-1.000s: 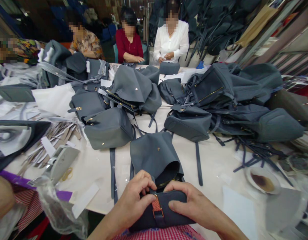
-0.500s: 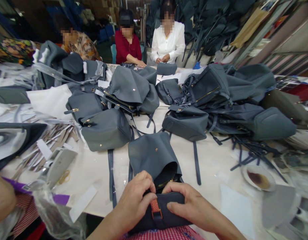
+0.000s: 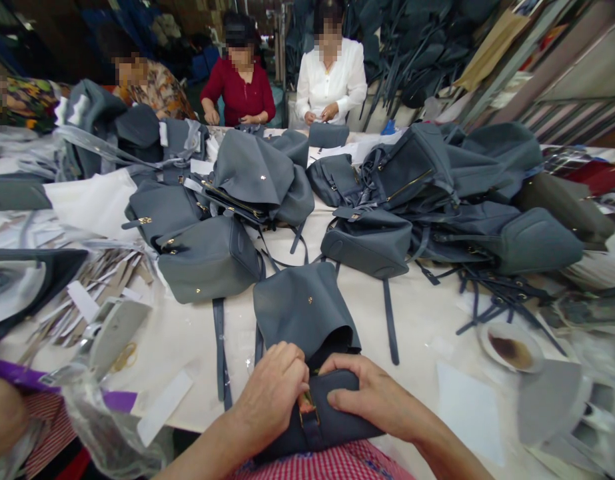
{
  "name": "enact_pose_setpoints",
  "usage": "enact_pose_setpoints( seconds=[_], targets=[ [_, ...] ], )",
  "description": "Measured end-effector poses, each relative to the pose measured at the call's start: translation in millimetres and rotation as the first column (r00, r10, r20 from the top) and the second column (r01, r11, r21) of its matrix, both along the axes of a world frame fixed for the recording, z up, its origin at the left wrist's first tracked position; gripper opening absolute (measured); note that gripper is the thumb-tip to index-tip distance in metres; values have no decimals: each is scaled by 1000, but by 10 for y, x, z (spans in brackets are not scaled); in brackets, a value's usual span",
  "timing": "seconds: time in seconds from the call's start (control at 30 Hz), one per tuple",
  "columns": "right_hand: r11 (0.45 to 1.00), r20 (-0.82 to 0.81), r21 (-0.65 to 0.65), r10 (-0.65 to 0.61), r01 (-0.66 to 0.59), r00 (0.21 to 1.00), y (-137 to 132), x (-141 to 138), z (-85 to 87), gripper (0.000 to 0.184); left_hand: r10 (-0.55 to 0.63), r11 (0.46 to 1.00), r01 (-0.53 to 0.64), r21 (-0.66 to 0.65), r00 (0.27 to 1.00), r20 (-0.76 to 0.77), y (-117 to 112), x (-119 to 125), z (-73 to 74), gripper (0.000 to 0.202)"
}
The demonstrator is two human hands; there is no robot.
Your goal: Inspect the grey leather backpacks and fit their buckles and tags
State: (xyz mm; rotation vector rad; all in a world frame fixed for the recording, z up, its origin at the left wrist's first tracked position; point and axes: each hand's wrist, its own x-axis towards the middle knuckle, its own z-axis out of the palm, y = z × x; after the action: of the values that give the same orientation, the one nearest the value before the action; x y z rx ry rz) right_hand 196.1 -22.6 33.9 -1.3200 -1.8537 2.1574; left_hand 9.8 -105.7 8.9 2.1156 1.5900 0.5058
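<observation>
A dark blue-grey leather backpack (image 3: 341,421) lies against the table's near edge, its flap (image 3: 302,300) thrown back onto the table. At its front, a short orange-red strip (image 3: 306,401) runs to a metal buckle (image 3: 310,417). My left hand (image 3: 273,385) is closed at the strip's upper end, with fingertips bent inward; the thumb is mostly hidden. My right hand (image 3: 374,393) grips the bag's upper edge, thumb on the front face and fingers over the top. Part of the bag's opening shows behind the hands.
Several similar bags (image 3: 207,257) cover the table's middle and right. Paper strips (image 3: 94,287) and a grey tape dispenser (image 3: 120,327) are at left. A dish of brown liquid (image 3: 512,348) and white paper (image 3: 470,410) are at right. Co-workers (image 3: 332,83) sit opposite.
My left hand has turned over the orange strip, covering more of its upper end. My right hand keeps its grip. Across the table, the co-worker in red has drawn an arm back.
</observation>
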Motion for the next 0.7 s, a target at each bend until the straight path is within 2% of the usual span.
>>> enact_pose_setpoints(
  seconds=[0.2,0.37,0.47,0.6,0.7],
  targets=[
    [998,24,62,31,-32,999,11,-64,-3,21,13,983,-21,185,999,43,-100,-19,-124,18],
    [990,83,138,21,-32,996,-14,-111,-3,19,11,983,-13,186,1000,13,-151,-23,-163,19],
    [983,115,183,-7,-15,993,-33,-114,-20,20,25,970,-26,242,1000,9,-171,-48,-196,22],
    [982,148,187,-33,5,988,-42,-121,-15,26,106,950,-136,283,987,118,-201,-79,-255,23],
    [982,177,189,-30,-4,984,-28,-127,-2,28,83,942,-131,308,983,165,-250,-67,-302,21]
  ],
)
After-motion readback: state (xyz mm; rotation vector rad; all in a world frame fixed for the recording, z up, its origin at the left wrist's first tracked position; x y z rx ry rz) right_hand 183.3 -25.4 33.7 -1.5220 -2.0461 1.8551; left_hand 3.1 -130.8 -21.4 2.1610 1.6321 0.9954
